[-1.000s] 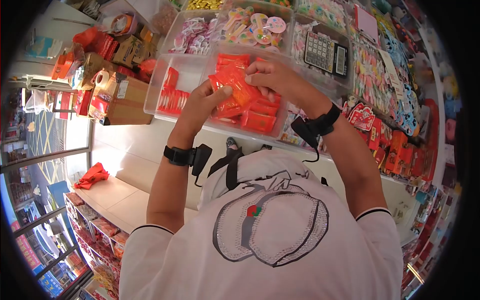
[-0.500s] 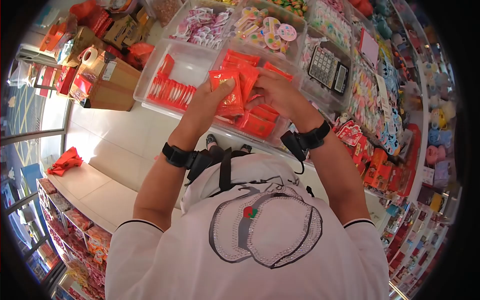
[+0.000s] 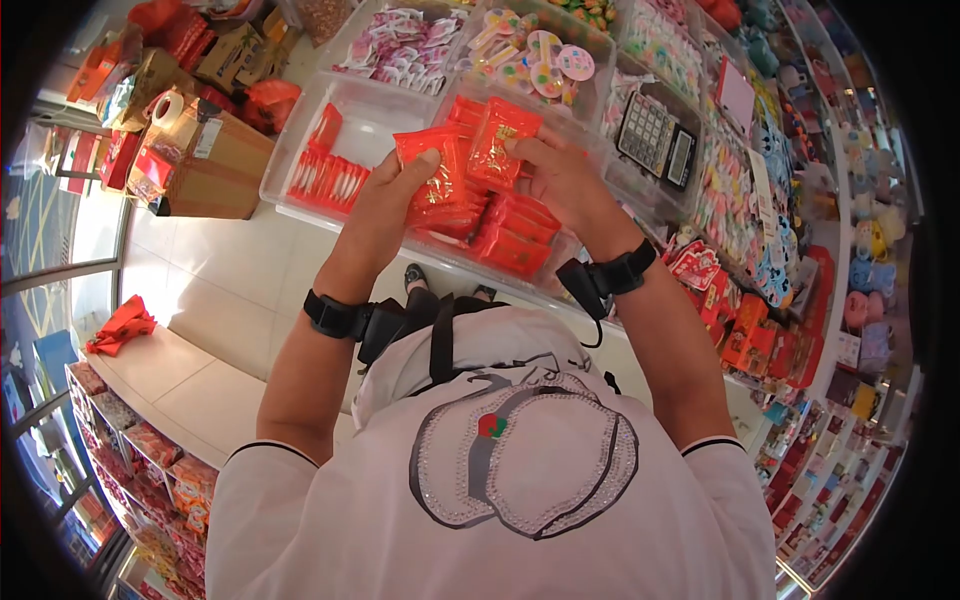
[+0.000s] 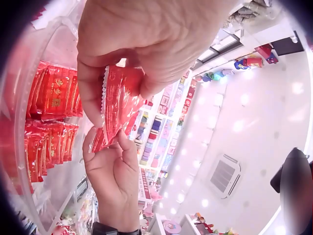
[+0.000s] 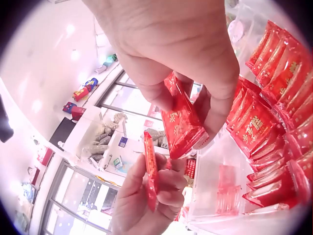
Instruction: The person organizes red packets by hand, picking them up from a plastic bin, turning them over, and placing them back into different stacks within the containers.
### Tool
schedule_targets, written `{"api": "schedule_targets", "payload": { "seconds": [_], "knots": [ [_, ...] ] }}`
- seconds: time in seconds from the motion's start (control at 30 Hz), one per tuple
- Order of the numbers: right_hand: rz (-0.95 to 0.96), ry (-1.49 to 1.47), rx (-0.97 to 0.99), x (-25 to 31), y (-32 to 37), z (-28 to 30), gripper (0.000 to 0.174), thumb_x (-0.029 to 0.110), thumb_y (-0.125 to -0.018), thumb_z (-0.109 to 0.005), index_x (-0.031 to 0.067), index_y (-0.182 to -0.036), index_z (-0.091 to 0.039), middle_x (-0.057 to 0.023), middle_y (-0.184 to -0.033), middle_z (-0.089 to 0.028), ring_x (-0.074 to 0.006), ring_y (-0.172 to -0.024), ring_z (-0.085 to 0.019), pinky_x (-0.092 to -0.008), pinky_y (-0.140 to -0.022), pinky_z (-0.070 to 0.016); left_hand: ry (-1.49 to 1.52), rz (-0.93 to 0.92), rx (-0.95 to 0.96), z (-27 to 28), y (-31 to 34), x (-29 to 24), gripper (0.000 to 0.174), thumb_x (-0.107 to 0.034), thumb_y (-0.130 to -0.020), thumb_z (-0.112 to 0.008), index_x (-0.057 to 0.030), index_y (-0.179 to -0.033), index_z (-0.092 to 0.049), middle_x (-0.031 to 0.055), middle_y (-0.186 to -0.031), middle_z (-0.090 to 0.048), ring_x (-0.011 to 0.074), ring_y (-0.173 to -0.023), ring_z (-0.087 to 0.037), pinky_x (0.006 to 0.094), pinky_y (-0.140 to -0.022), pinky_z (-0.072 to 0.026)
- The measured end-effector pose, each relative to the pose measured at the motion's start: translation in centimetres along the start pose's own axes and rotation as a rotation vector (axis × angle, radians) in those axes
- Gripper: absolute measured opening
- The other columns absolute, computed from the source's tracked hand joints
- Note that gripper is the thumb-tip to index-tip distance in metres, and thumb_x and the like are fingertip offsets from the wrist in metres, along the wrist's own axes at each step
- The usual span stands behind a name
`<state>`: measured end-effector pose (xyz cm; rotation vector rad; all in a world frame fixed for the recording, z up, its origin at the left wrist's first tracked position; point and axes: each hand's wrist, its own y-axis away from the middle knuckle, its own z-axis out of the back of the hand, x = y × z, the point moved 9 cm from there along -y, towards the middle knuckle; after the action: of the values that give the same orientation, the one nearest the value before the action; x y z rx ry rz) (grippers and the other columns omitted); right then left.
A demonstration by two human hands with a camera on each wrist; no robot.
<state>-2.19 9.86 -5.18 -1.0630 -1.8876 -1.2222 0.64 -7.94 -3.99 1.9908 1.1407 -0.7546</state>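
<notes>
The left hand (image 3: pixel 385 205) pinches a red packet (image 3: pixel 432 172) with gold print, thumb on its face, with more red packets under it. To its right the right hand (image 3: pixel 568 180) pinches another red packet (image 3: pixel 497 145) between thumb and fingers. Both are held over a clear bin (image 3: pixel 560 268) of red packets. In the left wrist view the left hand (image 4: pixel 146 44) grips its packet (image 4: pixel 117 93), the right hand (image 4: pixel 115 178) beyond. The right wrist view shows the right hand's packet (image 5: pixel 181 122) apart from the left hand's packet (image 5: pixel 150 171).
A neighbouring clear bin (image 3: pixel 375 125) holds a row of red packets at its near side. Behind are bins of wrapped sweets (image 3: pixel 400 48) and lollipops. A calculator (image 3: pixel 655 140) lies at the right; a cardboard box (image 3: pixel 222 165) stands at the left.
The packets that were together between the hands are now apart, one group in the left hand and one packet in the right. The left hand has moved slightly left.
</notes>
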Motion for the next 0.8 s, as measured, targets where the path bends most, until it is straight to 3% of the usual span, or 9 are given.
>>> {"api": "schedule_targets", "payload": {
  "seconds": [0.23,0.33,0.43,0.63,0.8],
  "knots": [
    [0.099,0.073,-0.025,0.7,-0.4,-0.1,0.043,0.010,-0.092,-0.070,0.0019,-0.132,-0.055,-0.0065,-0.116,-0.064,-0.0163,-0.102,-0.067,-0.0350,-0.089,-0.0591,-0.075,0.009,0.010,0.1,-0.5,0.9,0.039,-0.029,-0.103,-0.061,0.0010,-0.129,-0.058,0.0057,-0.115,-0.067,0.0114,-0.103,-0.065,0.0295,-0.090,-0.0542],
    [0.109,0.367,0.011,2.3,0.7,-1.1,0.048,0.015,-0.095,-0.069,0.0002,-0.137,-0.052,-0.0068,-0.120,-0.063,-0.0151,-0.104,-0.065,-0.0329,-0.089,-0.0590,-0.133,-0.012,-0.026,1.3,-1.1,0.1,0.039,-0.029,-0.103,-0.061,0.0017,-0.127,-0.059,0.0045,-0.112,-0.067,0.0099,-0.102,-0.064,0.0283,-0.088,-0.0533],
    [0.064,0.437,0.089,1.9,0.2,-0.8,0.051,0.020,-0.092,-0.072,-0.0023,-0.134,-0.055,-0.0049,-0.105,-0.067,-0.0137,-0.090,-0.069,-0.0291,-0.080,-0.0587,-0.324,-0.002,-0.031,2.1,-1.5,-0.5,0.041,-0.028,-0.104,-0.060,0.0016,-0.132,-0.056,0.0084,-0.120,-0.067,0.0123,-0.106,-0.065,0.0293,-0.094,-0.0523],
    [0.115,1.036,0.046,3.3,-0.5,0.5,0.032,0.030,-0.093,-0.072,0.0010,-0.106,-0.067,0.0006,-0.089,-0.065,-0.0074,-0.072,-0.059,-0.0259,-0.063,-0.0504,-0.296,-0.010,0.046,1.1,-1.5,-0.8,0.039,-0.029,-0.103,-0.061,0.0009,-0.129,-0.059,0.0055,-0.114,-0.068,0.0103,-0.103,-0.065,0.0271,-0.092,-0.0514],
    [0.181,0.830,-0.002,5.0,-0.1,1.3,0.027,0.027,-0.091,-0.072,0.0018,-0.094,-0.065,0.0002,-0.085,-0.064,-0.0065,-0.072,-0.057,-0.0261,-0.065,-0.0486,-0.350,-0.087,-0.115,3.7,-1.0,-3.1,0.037,-0.027,-0.103,-0.060,0.0003,-0.129,-0.060,0.0038,-0.109,-0.068,0.0099,-0.100,-0.065,0.0279,-0.088,-0.0536]
  ]
}}
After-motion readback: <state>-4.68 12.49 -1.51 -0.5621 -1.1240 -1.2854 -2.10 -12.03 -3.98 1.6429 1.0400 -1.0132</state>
